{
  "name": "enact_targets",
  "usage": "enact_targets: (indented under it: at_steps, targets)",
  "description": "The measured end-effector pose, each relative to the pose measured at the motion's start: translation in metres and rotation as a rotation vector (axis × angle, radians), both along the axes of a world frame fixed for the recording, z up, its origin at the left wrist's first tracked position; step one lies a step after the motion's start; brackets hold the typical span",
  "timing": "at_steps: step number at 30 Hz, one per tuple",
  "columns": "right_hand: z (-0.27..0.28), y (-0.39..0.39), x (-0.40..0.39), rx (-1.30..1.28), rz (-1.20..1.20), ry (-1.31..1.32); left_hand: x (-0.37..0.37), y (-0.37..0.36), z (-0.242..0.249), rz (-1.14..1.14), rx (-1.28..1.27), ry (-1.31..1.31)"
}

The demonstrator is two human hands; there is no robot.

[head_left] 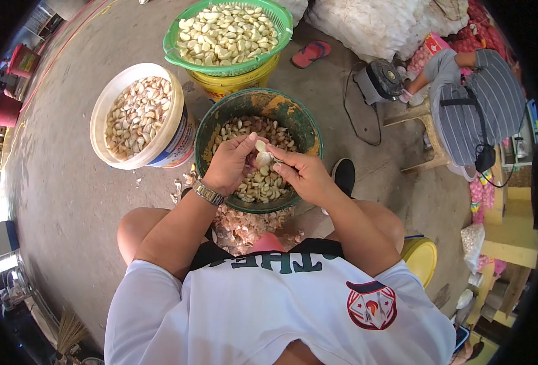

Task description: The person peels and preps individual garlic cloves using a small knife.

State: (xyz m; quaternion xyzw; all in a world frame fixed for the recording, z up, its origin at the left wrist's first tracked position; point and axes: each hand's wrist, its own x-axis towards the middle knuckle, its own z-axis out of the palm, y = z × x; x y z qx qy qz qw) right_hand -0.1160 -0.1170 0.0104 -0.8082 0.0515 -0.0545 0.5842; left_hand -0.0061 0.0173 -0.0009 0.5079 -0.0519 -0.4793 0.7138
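My left hand, with a metal watch at its wrist, is closed on garlic, its thumb and finger meeting near a pale clove. My right hand pinches at the same garlic from the other side; whether it also holds a small tool cannot be made out. Both hands are above a dark green tub with loose cloves in it. Peeled cloves fill a green basket, set on a yellow bucket. To the left, a white bucket holds unpeeled cloves.
Garlic skins lie on the floor between my legs. A red slipper is beyond the tub. At the right, a person in a striped shirt is near a plastic stool. White sacks stand behind; a yellow lid is by my right knee.
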Motion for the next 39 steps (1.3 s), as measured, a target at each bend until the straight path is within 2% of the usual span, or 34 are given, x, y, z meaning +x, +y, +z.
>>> enact_targets:
  at_steps: [1, 3, 5, 8, 14, 17, 20, 21, 23, 25, 27, 29, 30, 31, 33, 34, 36, 39]
  targets:
    - [-0.006, 0.002, 0.002, -0.051, -0.037, -0.091, 0.001, 0.001, -0.003, -0.019, -0.026, -0.002]
    - [-0.006, 0.0, 0.001, 0.092, -0.087, -0.009, 0.0, 0.001, -0.008, -0.037, -0.049, 0.009]
    - [0.01, -0.006, -0.001, 0.474, -0.106, 0.33, 0.0, 0.001, -0.009, -0.029, -0.048, 0.029]
    - [0.02, -0.007, 0.0, 0.745, -0.21, 0.33, 0.001, 0.002, -0.005, -0.044, -0.005, 0.055]
    - [0.032, -0.013, -0.003, 1.043, -0.188, 0.231, 0.004, 0.003, -0.006, -0.083, -0.043, 0.167]
    - [0.031, -0.017, -0.006, 0.845, -0.027, 0.317, 0.001, 0.002, 0.001, -0.034, -0.031, 0.202]
    - [0.029, -0.01, -0.007, 0.505, 0.094, 0.277, 0.002, 0.001, -0.005, 0.003, -0.041, 0.253]
    - [0.026, -0.007, -0.006, 0.526, 0.089, 0.258, 0.002, 0.001, -0.004, -0.005, -0.047, 0.239]
    - [-0.001, 0.0, -0.001, 0.27, 0.052, -0.026, 0.0, 0.002, -0.003, -0.022, -0.058, 0.217]
    - [0.002, 0.004, 0.0, 0.169, 0.019, -0.063, -0.001, 0.001, -0.003, -0.027, -0.06, 0.249]
    - [0.02, 0.0, -0.005, 0.227, -0.007, 0.14, -0.002, 0.001, -0.002, -0.02, -0.075, 0.291]
    - [0.028, -0.011, -0.007, 0.482, 0.131, 0.296, -0.003, 0.004, 0.0, -0.005, -0.101, 0.347]
    - [0.033, -0.013, -0.009, 0.611, 0.2, 0.372, -0.003, 0.007, 0.001, -0.058, -0.075, 0.287]
    - [0.042, -0.011, -0.011, 0.562, 0.309, 0.544, -0.003, 0.011, 0.002, -0.114, -0.046, 0.225]
    - [0.017, 0.007, -0.019, 0.221, 0.531, 0.276, -0.006, 0.023, -0.003, -0.224, 0.049, 0.099]
    - [0.01, 0.018, -0.023, 0.039, 0.617, 0.137, -0.013, 0.029, -0.006, -0.31, 0.145, -0.131]
    - [0.01, 0.041, -0.035, -0.366, 0.625, 0.438, -0.033, 0.044, -0.01, -0.458, 0.321, -0.593]
    - [-0.005, 0.054, -0.049, -0.515, 0.841, 0.402, -0.054, 0.056, -0.006, -0.543, 0.556, -0.641]
